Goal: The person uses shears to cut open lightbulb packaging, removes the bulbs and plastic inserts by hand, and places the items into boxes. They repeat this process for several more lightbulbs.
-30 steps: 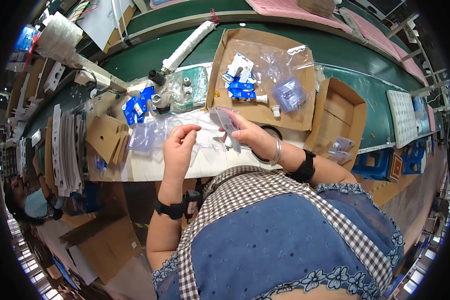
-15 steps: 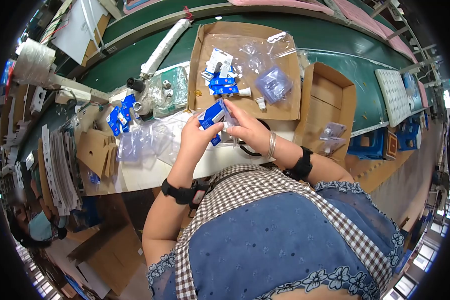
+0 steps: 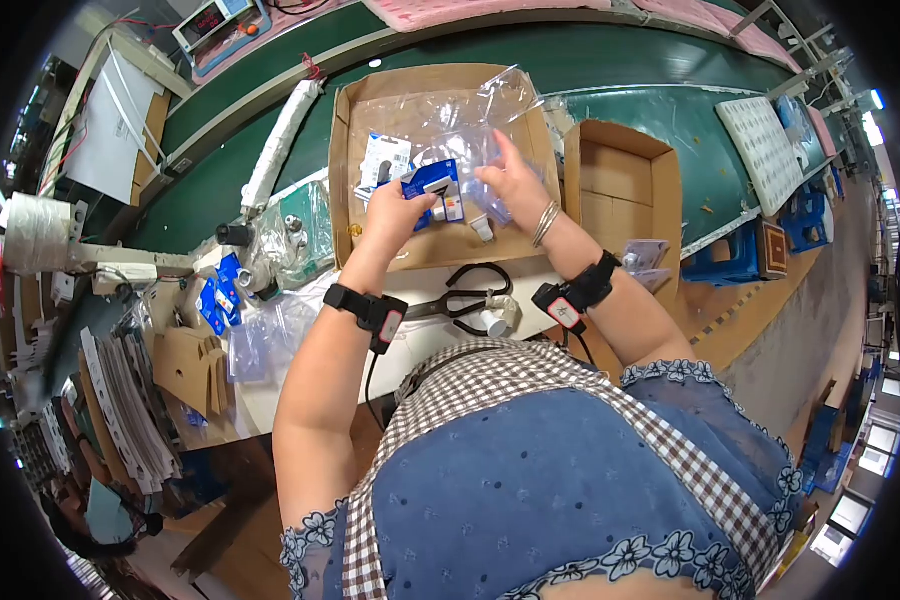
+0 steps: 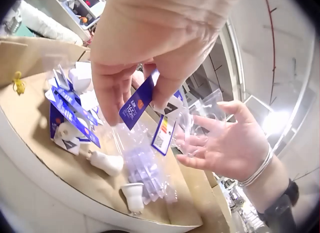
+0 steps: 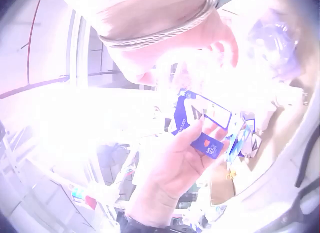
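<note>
In the head view, my left hand [image 3: 395,215] pinches a blue printed packaging card [image 3: 440,185] over the shallow cardboard box [image 3: 342,150]. Its printed face shows in the left wrist view, where the card [image 4: 136,102] hangs between thumb and fingers. To its right, my right hand [image 3: 520,195] has its fingers spread, palm turned toward the card. Thin clear plastic [image 4: 207,110] overlaps those fingers in the left wrist view. Below lie white spotlight bulbs [image 4: 107,163], more blue cards [image 4: 75,112] and a stack of clear plastic shells [image 4: 145,173].
Black-handled scissors [image 3: 460,305] and a white bulb [image 3: 494,322] lie on the table's front edge. An open cardboard box [image 3: 625,180] stands right. Clear shells [image 3: 255,345], blue cards [image 3: 218,295] and brown cardboard pieces [image 3: 185,370] are left, near a wrapped roll [image 3: 280,145].
The blue card came into my hands after the first frame, joining the clear shell. Both hands have since moved forward over the box and drawn apart, the card staying in the left.
</note>
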`<state>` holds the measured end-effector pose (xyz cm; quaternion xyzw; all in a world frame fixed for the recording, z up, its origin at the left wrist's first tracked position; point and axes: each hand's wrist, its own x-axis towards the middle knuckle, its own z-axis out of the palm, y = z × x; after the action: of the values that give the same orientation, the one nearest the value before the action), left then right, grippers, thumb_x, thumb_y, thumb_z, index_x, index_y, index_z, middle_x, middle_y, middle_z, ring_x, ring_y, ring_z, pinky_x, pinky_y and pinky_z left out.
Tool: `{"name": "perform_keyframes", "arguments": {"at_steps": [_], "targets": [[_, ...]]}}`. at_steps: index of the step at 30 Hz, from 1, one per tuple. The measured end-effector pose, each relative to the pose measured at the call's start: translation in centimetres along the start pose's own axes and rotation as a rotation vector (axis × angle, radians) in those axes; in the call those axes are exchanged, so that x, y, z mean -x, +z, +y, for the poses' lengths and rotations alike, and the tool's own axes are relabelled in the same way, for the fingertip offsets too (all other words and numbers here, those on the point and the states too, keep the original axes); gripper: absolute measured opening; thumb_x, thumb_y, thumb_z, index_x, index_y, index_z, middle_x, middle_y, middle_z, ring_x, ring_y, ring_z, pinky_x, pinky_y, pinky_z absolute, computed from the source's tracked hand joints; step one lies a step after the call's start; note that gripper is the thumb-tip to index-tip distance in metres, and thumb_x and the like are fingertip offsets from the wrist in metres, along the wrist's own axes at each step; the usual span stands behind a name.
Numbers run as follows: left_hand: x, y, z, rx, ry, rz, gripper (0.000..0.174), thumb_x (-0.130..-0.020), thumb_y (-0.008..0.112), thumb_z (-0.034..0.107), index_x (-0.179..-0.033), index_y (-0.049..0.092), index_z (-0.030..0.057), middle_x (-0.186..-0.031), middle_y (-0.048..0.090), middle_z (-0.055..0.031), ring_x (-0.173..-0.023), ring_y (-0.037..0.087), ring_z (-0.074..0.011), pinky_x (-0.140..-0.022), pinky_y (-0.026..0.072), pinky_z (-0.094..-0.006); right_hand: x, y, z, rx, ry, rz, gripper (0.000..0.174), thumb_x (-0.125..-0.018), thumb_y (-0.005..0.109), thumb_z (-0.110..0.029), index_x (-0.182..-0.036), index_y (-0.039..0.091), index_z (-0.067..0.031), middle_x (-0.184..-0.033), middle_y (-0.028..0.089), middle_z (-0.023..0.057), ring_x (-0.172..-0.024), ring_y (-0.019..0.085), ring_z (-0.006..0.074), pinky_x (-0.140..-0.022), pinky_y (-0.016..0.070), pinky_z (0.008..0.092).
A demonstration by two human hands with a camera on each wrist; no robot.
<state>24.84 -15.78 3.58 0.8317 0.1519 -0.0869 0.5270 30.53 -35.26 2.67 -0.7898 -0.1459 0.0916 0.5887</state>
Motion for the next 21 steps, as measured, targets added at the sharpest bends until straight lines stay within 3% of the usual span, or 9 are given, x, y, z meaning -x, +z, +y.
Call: {"name": "perform_keyframes", "arguments": {"at_steps": [2, 4, 6, 8, 10, 12, 14, 19, 21], "targets": [[-1.2, -0.9, -1.9, -0.064, 0.046, 0.015, 0.028, -0.076, 0.065, 0.011, -0.101, 0.057, 0.0014, -0.079, 0.062, -0.0035, -0.066, 0.061, -0.0157, -0.062, 0.0493, -0.0270, -0.7, -1.4, 0.8, 0.032, 0.013, 0.041, 0.078, -0.076, 0.057, -0.037, -0.134, 0.024, 0.0028, -0.121, 0.048, 0.0219, -0.109, 0.050, 0.0283, -0.092, 0.0384, 0.0320], [-1.0, -1.1, -2.4, -0.121, 0.080, 0.026, 0.030, -0.074, 0.066, 0.010, -0.102, 0.058, 0.0020, -0.080, 0.062, -0.0044, -0.067, 0.061, -0.0179, -0.063, 0.0492, -0.0283, -0.8, -2.7, -0.1, -0.083, 0.145, 0.065, 0.077, -0.076, 0.057, -0.035, -0.134, 0.024, 0.0022, -0.114, 0.051, 0.0185, -0.101, 0.053, 0.0246, -0.088, 0.0405, 0.0312], [1.0, -1.1, -1.4, -0.779, 0.607, 0.650, 0.031, -0.070, 0.068, 0.009, -0.100, 0.061, 0.0050, -0.083, 0.062, -0.0075, -0.071, 0.060, -0.0238, -0.063, 0.0491, -0.0317, -0.7, -3.1, -0.9, -0.164, 0.142, 0.062, 0.077, -0.076, 0.057, -0.033, -0.136, 0.023, 0.0008, -0.108, 0.052, 0.0139, -0.095, 0.053, 0.0197, -0.083, 0.0419, 0.0302], [2.9, -0.2, 0.8, -0.781, 0.649, 0.723, 0.027, -0.067, 0.067, 0.007, -0.093, 0.063, 0.0061, -0.086, 0.061, -0.0102, -0.077, 0.058, -0.0282, -0.064, 0.0487, -0.0344, -0.3, -3.4, -1.9, -0.332, 0.140, 0.073, 0.078, -0.076, 0.057, -0.033, -0.137, 0.022, -0.0008, -0.103, 0.051, 0.0104, -0.092, 0.050, 0.0163, -0.080, 0.0413, 0.0285], [4.7, 1.0, 0.3, -0.479, 0.937, 0.289, 0.024, -0.066, 0.066, 0.005, -0.090, 0.063, 0.0057, -0.084, 0.061, -0.0093, -0.075, 0.058, -0.0285, -0.063, 0.0484, -0.0354, 0.0, -3.9, -1.6, -0.362, 0.150, 0.062, 0.078, -0.076, 0.057, -0.033, -0.137, 0.021, -0.0015, -0.103, 0.050, 0.0099, -0.093, 0.049, 0.0161, -0.080, 0.0405, 0.0276], [7.4, 2.9, 0.1, -0.457, 0.842, -0.204, 0.022, -0.066, 0.064, 0.004, -0.087, 0.063, 0.0070, -0.083, 0.060, -0.0098, -0.075, 0.058, -0.0291, -0.061, 0.0478, -0.0365, 0.4, -4.3, -1.6, -0.394, 0.147, 0.051, 0.079, -0.076, 0.056, -0.033, -0.138, 0.020, -0.0021, -0.103, 0.049, 0.0094, -0.094, 0.048, 0.0158, -0.080, 0.0396, 0.0268], [7.9, 5.3, -1.0, -0.350, 0.795, -0.526, 0.021, -0.066, 0.062, 0.005, -0.086, 0.064, 0.0085, -0.080, 0.059, -0.0093, -0.074, 0.059, -0.0283, -0.061, 0.0474, -0.0370, 1.0, -4.7, -1.8, -0.385, 0.145, -0.009, 0.079, -0.076, 0.056, -0.034, -0.138, 0.020, -0.0024, -0.105, 0.048, 0.0101, -0.096, 0.047, 0.0158, -0.081, 0.0385, 0.0266], [7.7, 8.8, -3.8, -0.640, 0.920, -0.752, 0.019, -0.081, 0.048, 0.018, -0.085, 0.063, 0.0073, -0.084, 0.059, -0.0113, -0.076, 0.059, -0.0322, -0.068, 0.0466, -0.0399, 2.4, -5.2, -1.8, -0.360, 0.168, -0.042, 0.077, -0.076, 0.056, -0.033, -0.138, 0.021, -0.0027, -0.108, 0.047, 0.0110, -0.097, 0.047, 0.0161, -0.084, 0.0386, 0.0281], [7.6, 9.0, -3.5, -0.653, 0.904, -0.766, 0.016, -0.080, 0.050, 0.017, -0.084, 0.062, 0.0074, -0.086, 0.058, -0.0112, -0.076, 0.059, -0.0317, -0.066, 0.0466, -0.0404, 3.1, -5.8, -2.0, -0.373, 0.164, -0.039, 0.076, -0.076, 0.057, -0.031, -0.138, 0.022, -0.0028, -0.109, 0.046, 0.0115, -0.097, 0.047, 0.0163, -0.085, 0.0385, 0.0285]]}}
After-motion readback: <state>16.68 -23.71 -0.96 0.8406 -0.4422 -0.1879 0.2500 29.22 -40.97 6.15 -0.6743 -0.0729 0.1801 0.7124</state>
